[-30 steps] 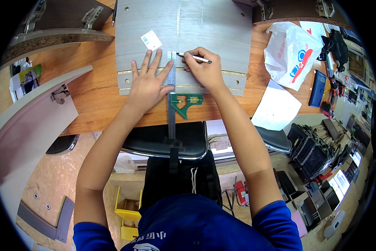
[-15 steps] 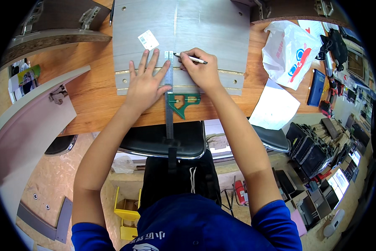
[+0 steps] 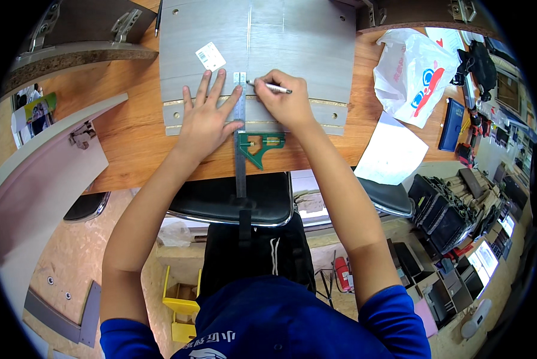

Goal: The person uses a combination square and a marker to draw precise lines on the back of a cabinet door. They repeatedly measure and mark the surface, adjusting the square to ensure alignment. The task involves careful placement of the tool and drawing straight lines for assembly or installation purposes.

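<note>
A grey wood-grain panel [image 3: 316,54] with grooves and holes lies on the wooden table. My left hand [image 3: 206,119] rests flat on it with the fingers spread, its index finger and thumb on the steel blade of a combination square [image 3: 261,143]. The square's green head sits against the panel's near edge, and its blade overhangs the table towards me. In my right hand [image 3: 286,102] is a slim pen [image 3: 278,88], gripped between thumb and fingers, with its tip beside the blade's far end. A white label [image 3: 211,56] is stuck on the panel just beyond my left fingers.
To the right lie a white plastic bag [image 3: 409,78], a sheet of paper [image 3: 391,149] and a dark blue booklet [image 3: 451,124]. Boards with metal hinges [image 3: 125,24] stand at both far corners. A pale board [image 3: 53,137] rises at the left. A black chair [image 3: 232,200] is under the near edge.
The pen in my right hand has shifted slightly and tilted a little, its tip staying near the blade's end. My left hand keeps its place on the square.
</note>
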Available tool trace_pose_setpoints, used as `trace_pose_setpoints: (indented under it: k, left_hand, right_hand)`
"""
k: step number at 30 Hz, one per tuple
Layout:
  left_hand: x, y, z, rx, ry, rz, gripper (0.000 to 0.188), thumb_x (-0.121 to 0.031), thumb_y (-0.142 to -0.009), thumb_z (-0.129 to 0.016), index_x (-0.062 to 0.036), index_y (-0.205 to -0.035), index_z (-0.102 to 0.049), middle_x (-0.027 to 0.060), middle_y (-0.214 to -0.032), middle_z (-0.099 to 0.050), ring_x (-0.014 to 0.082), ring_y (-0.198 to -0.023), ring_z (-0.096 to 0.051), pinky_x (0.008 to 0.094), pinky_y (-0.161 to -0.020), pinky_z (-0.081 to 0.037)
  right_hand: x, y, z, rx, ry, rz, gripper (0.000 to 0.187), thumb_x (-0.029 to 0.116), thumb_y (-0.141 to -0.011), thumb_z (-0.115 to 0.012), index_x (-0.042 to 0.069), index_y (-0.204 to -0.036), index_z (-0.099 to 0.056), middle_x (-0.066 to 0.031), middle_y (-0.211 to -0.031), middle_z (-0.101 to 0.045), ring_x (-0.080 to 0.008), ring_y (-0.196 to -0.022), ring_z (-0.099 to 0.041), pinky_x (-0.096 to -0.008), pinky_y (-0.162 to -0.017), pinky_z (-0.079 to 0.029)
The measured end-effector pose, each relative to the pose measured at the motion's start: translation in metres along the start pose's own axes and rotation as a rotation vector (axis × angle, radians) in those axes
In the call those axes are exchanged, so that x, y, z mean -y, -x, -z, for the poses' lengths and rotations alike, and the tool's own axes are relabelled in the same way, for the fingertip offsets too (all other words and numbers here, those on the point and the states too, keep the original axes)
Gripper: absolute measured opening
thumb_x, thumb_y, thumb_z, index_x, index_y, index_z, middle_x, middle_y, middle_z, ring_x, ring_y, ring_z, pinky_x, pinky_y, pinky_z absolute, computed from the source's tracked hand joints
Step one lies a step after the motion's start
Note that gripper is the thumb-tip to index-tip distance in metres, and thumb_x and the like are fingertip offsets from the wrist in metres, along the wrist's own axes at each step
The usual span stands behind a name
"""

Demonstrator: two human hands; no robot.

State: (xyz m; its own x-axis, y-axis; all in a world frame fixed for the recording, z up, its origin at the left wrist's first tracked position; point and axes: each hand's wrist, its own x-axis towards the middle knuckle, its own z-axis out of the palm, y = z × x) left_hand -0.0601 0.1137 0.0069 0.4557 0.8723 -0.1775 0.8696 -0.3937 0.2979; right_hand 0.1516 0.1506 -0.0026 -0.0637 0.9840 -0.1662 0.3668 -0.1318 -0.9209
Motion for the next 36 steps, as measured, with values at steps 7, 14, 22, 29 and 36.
trace_pose_setpoints:
  k: [7, 14, 22, 29, 36]
  left_hand:
    - [-0.001, 0.000, 0.002, -0.012, 0.007, -0.003, 0.076, -0.049, -0.083, -0.078, -0.0262, -0.152, -0.054, 0.0138, -0.170, -0.026, 0.0405, -0.157, -0.022, 0.0773, -0.115, -0.025]
    - [0.000, 0.001, 0.002, -0.010, -0.002, -0.009, 0.076, -0.049, -0.082, -0.078, -0.0260, -0.151, -0.055, 0.0141, -0.170, -0.027, 0.0409, -0.157, -0.022, 0.0778, -0.114, -0.026]
    - [0.001, 0.000, 0.000, -0.012, -0.011, -0.034, 0.076, -0.051, -0.086, -0.075, -0.0226, -0.153, -0.053, 0.0179, -0.170, -0.024, 0.0441, -0.156, -0.021, 0.0781, -0.113, -0.026]
    - [0.001, 0.000, -0.001, 0.004, -0.027, -0.026, 0.077, -0.053, -0.086, -0.074, -0.0225, -0.153, -0.052, 0.0176, -0.170, -0.024, 0.0439, -0.156, -0.021, 0.0781, -0.113, -0.025]
    - [0.001, -0.001, -0.001, -0.005, -0.020, -0.035, 0.076, -0.052, -0.086, -0.074, -0.0223, -0.153, -0.052, 0.0173, -0.171, -0.024, 0.0439, -0.157, -0.020, 0.0782, -0.113, -0.025]
  right_hand:
    - [-0.004, 0.001, 0.000, 0.028, -0.052, -0.019, 0.017, 0.012, -0.095, -0.072, -0.003, -0.090, -0.073, -0.0067, -0.072, -0.073, -0.0093, -0.067, -0.067, -0.0262, -0.062, -0.053]
    - [-0.003, 0.007, 0.002, 0.110, -0.051, -0.136, 0.017, 0.012, -0.096, -0.071, -0.004, -0.090, -0.072, -0.0066, -0.075, -0.073, -0.0089, -0.069, -0.068, -0.0251, -0.065, -0.055]
    - [-0.002, -0.005, -0.002, -0.002, -0.263, -0.162, 0.019, 0.013, -0.094, -0.072, -0.005, -0.088, -0.072, -0.0106, -0.072, -0.073, -0.0112, -0.065, -0.067, -0.0280, -0.061, -0.054]
    - [-0.007, 0.007, -0.001, 0.066, -0.128, -0.121, 0.018, 0.013, -0.092, -0.072, -0.005, -0.089, -0.072, -0.0133, -0.071, -0.073, -0.0135, -0.064, -0.067, -0.0291, -0.062, -0.054]
    - [0.000, -0.005, 0.001, 0.003, -0.147, -0.106, 0.018, 0.013, -0.091, -0.072, -0.004, -0.086, -0.072, -0.0142, -0.070, -0.072, -0.0128, -0.064, -0.065, -0.0295, -0.061, -0.052]
